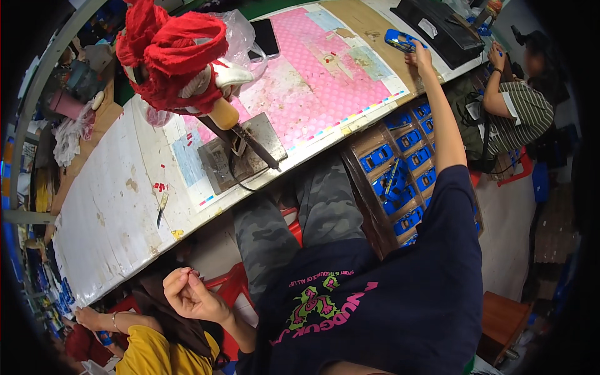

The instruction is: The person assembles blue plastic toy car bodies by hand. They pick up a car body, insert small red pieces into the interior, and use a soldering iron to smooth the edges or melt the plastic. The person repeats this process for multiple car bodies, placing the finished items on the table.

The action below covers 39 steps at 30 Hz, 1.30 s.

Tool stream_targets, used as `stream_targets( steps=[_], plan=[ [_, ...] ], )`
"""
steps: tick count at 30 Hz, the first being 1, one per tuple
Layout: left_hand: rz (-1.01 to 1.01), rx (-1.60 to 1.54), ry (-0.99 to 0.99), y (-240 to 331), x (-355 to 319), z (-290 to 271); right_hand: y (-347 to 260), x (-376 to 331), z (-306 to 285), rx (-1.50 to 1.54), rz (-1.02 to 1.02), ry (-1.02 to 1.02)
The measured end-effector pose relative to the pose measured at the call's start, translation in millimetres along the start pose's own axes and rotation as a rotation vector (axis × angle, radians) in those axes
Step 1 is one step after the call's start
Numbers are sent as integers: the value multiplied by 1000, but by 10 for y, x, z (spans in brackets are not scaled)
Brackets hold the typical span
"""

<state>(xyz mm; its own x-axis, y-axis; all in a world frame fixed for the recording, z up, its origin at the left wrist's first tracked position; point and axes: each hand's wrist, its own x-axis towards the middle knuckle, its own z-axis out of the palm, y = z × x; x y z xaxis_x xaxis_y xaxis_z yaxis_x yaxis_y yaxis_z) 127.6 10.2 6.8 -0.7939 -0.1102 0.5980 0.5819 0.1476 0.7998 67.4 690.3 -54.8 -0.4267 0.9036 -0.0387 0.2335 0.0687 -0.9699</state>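
At the far right of the table, my right hand (420, 59) is closed on a blue toy car (400, 40), with the arm stretched out. My left hand (192, 296) is raised near the table's front edge, thumb and fingers pinched together. A small reddish piece (195, 273) shows at its fingertips, too small to make out fully. Several tiny red pieces (161, 187) lie on the white tabletop, close to a small knife (163, 209). More blue toy cars (377, 157) sit in a compartmented box beside my right leg, some of them piled up.
A red cloth bundle (169, 53) stands over a metal plate (240, 153), with a dark rod-like tool (259, 150) in front. A phone (265, 39) and a black box (437, 31) lie farther back. Co-workers sit at right and lower left, one in a yellow sleeve (147, 350).
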Motion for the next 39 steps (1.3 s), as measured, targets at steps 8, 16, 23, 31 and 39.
stream_targets(
  steps=[8, 16, 23, 31, 39],
  plan=[
    [70, -42, -126, -5, -4, 249, -208, -1705, -195, 624, -236, -192],
    [105, -317, -391, 79, -122, 735, -293, -4273, -110, 1456, 450, -784],
    [195, -617, -649, 238, -85, 919, -273, -4775, 331, 1270, 638, -1708],
    [177, -660, -650, 210, -240, 758, -287, -4768, 357, 1214, 779, -1792],
    [261, -575, -706, 221, -165, 678, -147, -4806, 487, 1414, 449, -1873]
  ],
)
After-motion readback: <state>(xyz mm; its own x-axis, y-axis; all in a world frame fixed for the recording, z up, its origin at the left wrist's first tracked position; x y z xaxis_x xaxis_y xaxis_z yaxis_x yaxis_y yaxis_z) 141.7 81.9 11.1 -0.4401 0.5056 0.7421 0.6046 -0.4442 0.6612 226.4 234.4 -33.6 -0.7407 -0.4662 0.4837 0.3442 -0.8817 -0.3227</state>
